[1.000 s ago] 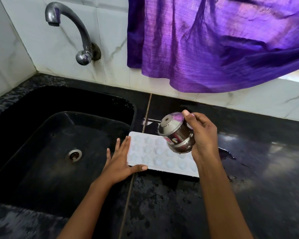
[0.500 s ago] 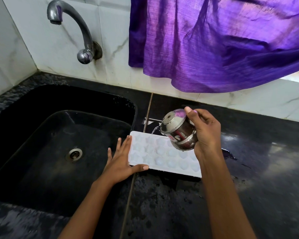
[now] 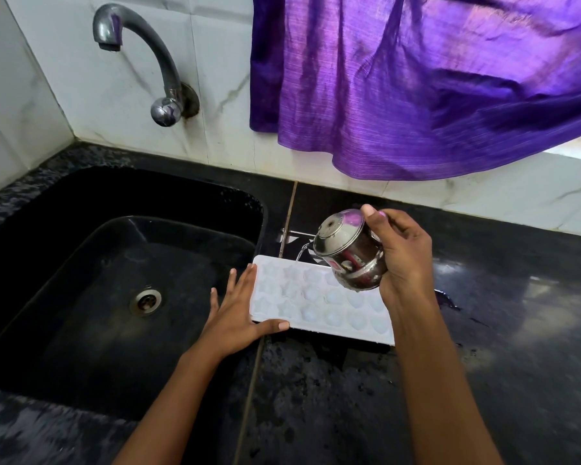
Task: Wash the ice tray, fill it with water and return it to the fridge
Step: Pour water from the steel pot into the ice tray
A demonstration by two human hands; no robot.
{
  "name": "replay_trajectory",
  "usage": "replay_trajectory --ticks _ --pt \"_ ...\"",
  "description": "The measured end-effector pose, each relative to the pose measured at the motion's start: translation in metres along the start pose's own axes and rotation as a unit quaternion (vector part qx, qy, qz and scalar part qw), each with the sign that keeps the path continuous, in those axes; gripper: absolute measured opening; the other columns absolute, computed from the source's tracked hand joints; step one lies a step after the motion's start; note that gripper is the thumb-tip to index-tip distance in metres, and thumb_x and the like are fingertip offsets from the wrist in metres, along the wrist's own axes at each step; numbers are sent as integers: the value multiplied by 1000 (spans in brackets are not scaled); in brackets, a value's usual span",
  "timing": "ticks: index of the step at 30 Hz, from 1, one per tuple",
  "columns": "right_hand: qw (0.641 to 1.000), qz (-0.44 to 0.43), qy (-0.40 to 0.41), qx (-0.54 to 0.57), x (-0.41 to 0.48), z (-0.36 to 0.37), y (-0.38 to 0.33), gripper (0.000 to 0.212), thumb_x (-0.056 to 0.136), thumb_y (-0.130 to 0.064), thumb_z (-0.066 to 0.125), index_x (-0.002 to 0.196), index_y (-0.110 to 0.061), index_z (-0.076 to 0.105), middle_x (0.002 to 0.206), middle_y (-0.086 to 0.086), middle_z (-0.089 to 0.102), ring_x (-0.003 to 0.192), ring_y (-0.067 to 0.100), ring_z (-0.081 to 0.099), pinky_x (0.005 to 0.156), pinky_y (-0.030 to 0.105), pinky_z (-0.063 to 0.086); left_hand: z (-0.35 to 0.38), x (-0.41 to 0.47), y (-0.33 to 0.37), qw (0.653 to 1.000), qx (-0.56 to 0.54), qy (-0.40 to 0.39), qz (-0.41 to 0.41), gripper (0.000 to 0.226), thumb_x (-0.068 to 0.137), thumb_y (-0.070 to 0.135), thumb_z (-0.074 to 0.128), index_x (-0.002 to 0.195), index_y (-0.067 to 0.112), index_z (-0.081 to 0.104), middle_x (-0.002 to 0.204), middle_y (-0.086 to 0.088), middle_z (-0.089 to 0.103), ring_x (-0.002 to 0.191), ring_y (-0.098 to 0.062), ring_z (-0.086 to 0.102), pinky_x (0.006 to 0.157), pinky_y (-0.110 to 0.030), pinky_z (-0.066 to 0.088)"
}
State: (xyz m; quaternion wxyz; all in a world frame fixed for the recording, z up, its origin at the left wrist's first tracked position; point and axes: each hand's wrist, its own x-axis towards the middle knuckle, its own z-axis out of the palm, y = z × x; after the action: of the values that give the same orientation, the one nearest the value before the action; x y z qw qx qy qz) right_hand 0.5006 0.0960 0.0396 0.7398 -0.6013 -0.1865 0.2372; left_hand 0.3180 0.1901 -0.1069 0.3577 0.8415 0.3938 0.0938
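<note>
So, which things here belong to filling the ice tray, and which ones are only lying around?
In use:
- white ice tray, flat on the counter
- small steel pot, tilted, pouring water into the tray
- right hand, gripping the pot
- left hand, flat against the tray's end

Not in use now:
- tap
- black sink
- purple curtain

No legible text; red sticker [image 3: 336, 264] on the steel pot [image 3: 349, 243] unreadable
</note>
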Motion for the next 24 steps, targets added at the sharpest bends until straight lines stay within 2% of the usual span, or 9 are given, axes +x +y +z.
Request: replay_trajectory --ticks 6,12,15,19,24 --pt "998 45 4 37 1 -5 7 13 78 -16 73 75 -13 61 73 -2 63 65 6 60 72 32 54 0 0 0 1000 -1 0 2 133 43 96 39 148 31 -12 155 17 -14 134 0 -28 109 -43 -20" --pt "998 58 -5 38 2 0 11 10 80 -17 71 80 -11 63 75 -2 63 59 0 60 63 23 54 0 -1 1 1000 1 1 -2 132 44 94 39 148 31 -13 155 17 -13 135 -1 -27 109 -43 -20" --pt "998 63 -14 28 1 5 12 11 79 -17 72 83 -10 64 80 0 65 65 2 63 61 21 55 -1 -1 2 1000 0 2 -1 133 42 96 38 147 31 -13 155 17 -13 135 -1 -27 109 -43 -20" --pt "998 53 -28 22 -1 13 13 11 79 -15 73 74 -13 63 66 -6 65 64 6 62 61 22 54 0 -1 1 1000 2 3 -2 133 42 97 36 147 32 -13 155 18 -14 134 0 -28 108 -41 -21" --pt "998 38 -41 -11 -2 21 14 13 79 -16 72 72 -11 63 68 -2 61 61 3 58 61 21 51 0 -2 1 1000 -1 -1 1 133 42 97 35 147 32 -14 154 20 -16 133 1 -30 107 -39 -22"
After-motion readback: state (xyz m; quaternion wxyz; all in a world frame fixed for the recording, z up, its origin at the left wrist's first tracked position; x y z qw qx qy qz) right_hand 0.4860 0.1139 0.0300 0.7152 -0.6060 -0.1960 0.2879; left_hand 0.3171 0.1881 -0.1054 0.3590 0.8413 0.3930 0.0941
